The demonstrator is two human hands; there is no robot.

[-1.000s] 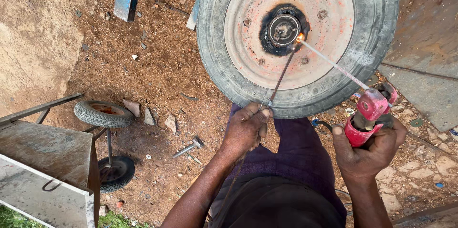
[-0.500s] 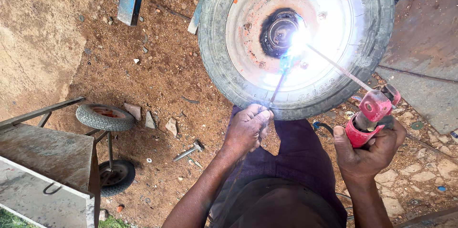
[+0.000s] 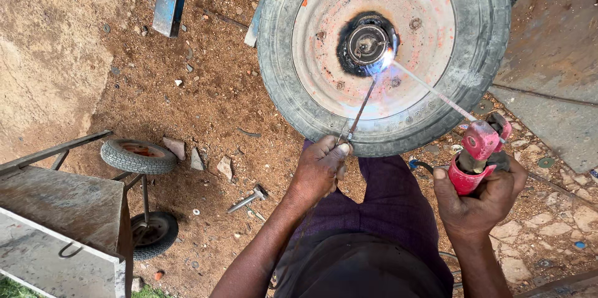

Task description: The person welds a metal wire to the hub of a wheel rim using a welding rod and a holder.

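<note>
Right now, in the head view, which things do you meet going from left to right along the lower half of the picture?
Grey metal cart → small grey-tyred wheel lying flat → steel hammer on the soil → left hand pinching a thin dark rod → right hand gripping the red electrode holder.

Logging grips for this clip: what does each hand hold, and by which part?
Left hand pinches the thin dark metal rod at its near end. Right hand grips the red electrode holder by its handle.
</note>
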